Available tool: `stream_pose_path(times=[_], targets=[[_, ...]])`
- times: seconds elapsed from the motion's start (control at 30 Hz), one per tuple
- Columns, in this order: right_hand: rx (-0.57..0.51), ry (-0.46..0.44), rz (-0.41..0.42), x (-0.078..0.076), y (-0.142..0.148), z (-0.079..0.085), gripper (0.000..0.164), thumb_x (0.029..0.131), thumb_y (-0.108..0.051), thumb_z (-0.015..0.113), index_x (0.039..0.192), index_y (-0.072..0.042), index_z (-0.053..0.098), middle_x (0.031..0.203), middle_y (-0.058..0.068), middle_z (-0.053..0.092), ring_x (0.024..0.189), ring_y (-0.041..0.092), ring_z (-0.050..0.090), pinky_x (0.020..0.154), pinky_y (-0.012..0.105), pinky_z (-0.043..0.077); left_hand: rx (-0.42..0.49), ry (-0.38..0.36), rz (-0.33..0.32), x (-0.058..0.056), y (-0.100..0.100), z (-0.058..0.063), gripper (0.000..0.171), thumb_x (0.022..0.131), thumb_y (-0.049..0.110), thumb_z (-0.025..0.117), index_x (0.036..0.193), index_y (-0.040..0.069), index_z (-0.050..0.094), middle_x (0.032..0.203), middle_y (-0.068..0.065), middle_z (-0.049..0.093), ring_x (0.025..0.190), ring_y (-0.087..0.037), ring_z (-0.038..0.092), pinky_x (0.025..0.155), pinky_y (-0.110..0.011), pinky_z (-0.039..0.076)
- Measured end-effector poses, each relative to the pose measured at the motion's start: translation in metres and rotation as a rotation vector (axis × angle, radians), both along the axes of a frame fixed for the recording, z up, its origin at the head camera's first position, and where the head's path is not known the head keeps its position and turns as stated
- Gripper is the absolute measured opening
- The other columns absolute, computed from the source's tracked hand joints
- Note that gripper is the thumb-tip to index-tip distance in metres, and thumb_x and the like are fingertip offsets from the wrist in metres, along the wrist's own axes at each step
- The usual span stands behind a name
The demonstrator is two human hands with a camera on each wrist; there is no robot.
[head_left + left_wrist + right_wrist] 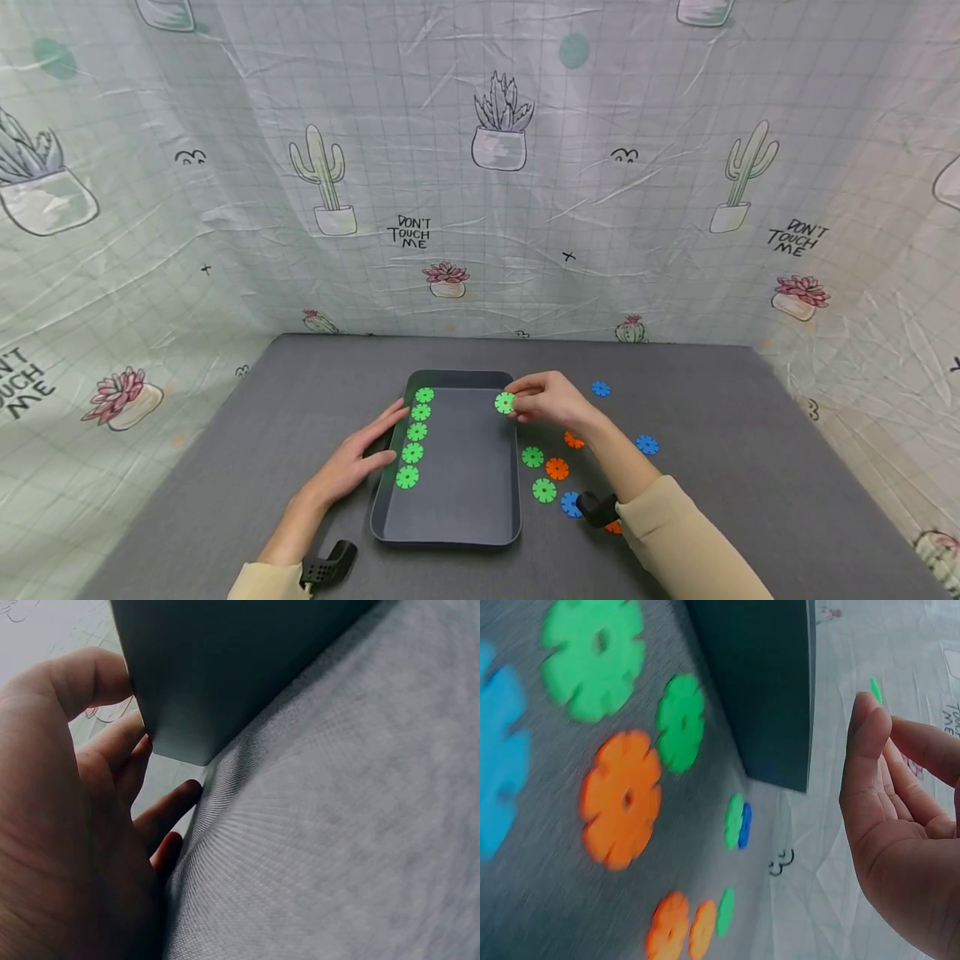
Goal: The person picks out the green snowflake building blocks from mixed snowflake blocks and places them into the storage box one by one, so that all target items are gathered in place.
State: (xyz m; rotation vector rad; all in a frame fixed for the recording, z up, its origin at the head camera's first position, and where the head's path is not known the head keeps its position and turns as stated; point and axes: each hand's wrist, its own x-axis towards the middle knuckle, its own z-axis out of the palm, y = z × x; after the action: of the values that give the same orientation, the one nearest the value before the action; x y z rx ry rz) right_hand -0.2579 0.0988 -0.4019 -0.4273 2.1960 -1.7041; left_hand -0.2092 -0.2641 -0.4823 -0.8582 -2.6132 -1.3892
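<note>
So the right hand (551,402) has a green disc (499,406) pinched between thumb and fingers, held up near the far right corner of the dark tray (465,475). The left hand (347,467) is just resting on the tray's left side, fingers spread apart from the thumb (five more green discs (412,435) sit lined up right inside that edge). Loose green, orange and blue discs (551,469) lie on the grey worktop (337,367) to the right.
</note>
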Motion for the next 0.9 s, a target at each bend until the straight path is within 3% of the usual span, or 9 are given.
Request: stream_pose_path(times=[0.17, 0.4, 0.9], targets=[[-0.02, -0.015, 0.005, -0.004, -0.019, 0.007, 0.032, 0.094, -0.001, 0.064, 0.124, 0.009, 0.066, 0.103, 0.015, 0.073, 0.1, 0.04, 0.069, 0.082, 0.037, 0.058, 0.006, 0.001, -0.004, -0.001, 0.0, 0.002, 0.06, 0.1, 0.016, 0.061, 0.155, 0.005, 0.04, 0.165, -0.009, 0.025, 0.149, -0.04, 0.022, 0.109, -0.071, 0.021], [-0.04, -0.003, 0.019, -0.012, -0.039, 0.007, 0.033, 0.092, 0.001, 0.064, 0.124, 0.009, 0.066, 0.102, 0.017, 0.074, 0.1, 0.041, 0.069, 0.089, 0.05, 0.054, 0.006, 0.0, -0.007, -0.001, 0.002, 0.004, 0.06, 0.1, 0.016, 0.061, 0.155, 0.004, 0.04, 0.165, -0.01, 0.025, 0.148, -0.041, 0.022, 0.109, -0.071, 0.021], [-0.061, -0.038, -0.001, -0.023, -0.072, 0.002, 0.031, 0.093, 0.005, 0.064, 0.123, 0.01, 0.066, 0.102, 0.019, 0.073, 0.09, 0.029, 0.073, 0.088, 0.048, 0.055, 0.001, 0.008, 0.004, 0.0, 0.0, -0.001, 0.059, 0.1, 0.015, 0.061, 0.154, 0.005, 0.041, 0.165, -0.009, 0.026, 0.148, -0.04, 0.023, 0.108, -0.071, 0.022]])
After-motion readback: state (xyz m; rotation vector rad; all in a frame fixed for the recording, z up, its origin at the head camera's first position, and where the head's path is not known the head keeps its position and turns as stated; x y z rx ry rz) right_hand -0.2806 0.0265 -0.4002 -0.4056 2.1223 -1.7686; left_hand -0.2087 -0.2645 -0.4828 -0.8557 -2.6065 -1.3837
